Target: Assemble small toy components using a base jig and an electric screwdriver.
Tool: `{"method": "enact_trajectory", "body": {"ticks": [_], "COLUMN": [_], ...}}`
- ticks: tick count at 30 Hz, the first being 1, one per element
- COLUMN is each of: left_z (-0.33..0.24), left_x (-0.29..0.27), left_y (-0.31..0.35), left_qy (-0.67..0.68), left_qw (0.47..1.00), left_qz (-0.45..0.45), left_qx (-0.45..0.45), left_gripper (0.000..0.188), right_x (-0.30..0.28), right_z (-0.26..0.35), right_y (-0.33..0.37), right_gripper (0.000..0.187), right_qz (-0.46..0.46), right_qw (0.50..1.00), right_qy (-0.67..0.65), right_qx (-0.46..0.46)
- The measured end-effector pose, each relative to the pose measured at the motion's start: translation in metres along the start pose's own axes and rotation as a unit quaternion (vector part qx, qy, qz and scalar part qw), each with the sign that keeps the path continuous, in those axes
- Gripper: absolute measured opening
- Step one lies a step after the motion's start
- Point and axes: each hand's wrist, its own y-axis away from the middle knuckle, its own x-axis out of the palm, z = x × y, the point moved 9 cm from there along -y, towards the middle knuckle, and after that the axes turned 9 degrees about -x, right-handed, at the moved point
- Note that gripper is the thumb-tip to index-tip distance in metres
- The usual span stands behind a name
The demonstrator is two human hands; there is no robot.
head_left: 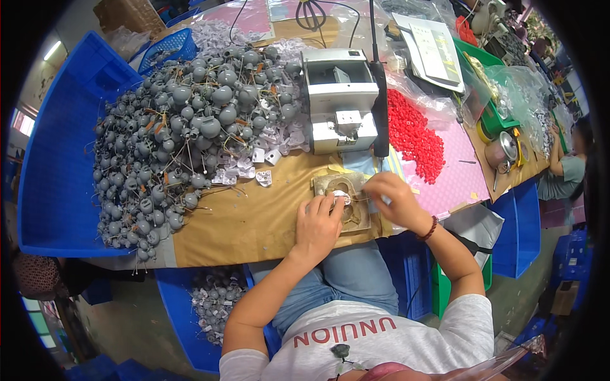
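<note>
A metal fixture block [360, 219] with rounded hollows lies at the table's front edge before me. In it sits a small white plastic part [343, 198]. My left hand [318, 227] reaches over the block's left side, its bent fingertips pressed on the white part. To the right of the block, my right hand [395, 198] is raised with fingers curled together in a pinch. A thin strand seems to run from the white part toward it; what the fingers hold is too small to make out. A black screwdriver-like tool [380, 108] hangs upright just behind.
Grey ball-shaped parts with wires [184, 120] are heaped at left beside a blue bin [57, 171]. Behind the block stands a grey-white machine [340, 95]. Red small parts [413, 136] lie on pink sheeting at right, with a metal cup [502, 149] beyond. Another person [565, 168] sits far right.
</note>
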Motion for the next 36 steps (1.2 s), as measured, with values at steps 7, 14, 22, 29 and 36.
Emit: {"method": "enact_trajectory", "body": {"ticks": [7,14,22,29,36], "left_z": [0.007,0.006,0.007,0.011,0.013], "left_x": [-0.006,-0.006,-0.007,-0.008,-0.008], "left_y": [-0.007,-0.007,-0.008,-0.009,-0.008], "left_qy": [0.049,0.034,0.045,0.056,0.068], "left_qw": [0.998,0.998,0.998,0.997,0.997], "left_qz": [-0.003,0.006,0.011,0.002,0.009], "left_qx": [0.027,0.043,0.035,0.05,0.046], "left_gripper": [0.042,0.042,0.038,0.032,0.027], "right_x": [0.002,0.023,0.05,0.049,0.041], "right_z": [-0.024,-0.066,-0.055,-0.046,-0.02], "right_y": [0.02,0.038,0.013,-0.01,-0.021], "right_gripper": [0.035,0.036,0.035,0.029,0.034], "right_qz": [0.037,-0.122,-0.14,-0.029,-0.046], "right_qw": [0.998,0.938,0.678,0.94,0.994], "right_qy": [-0.012,-0.268,-0.642,-0.258,-0.016], "right_qx": [0.051,0.182,0.328,0.221,0.097]}}
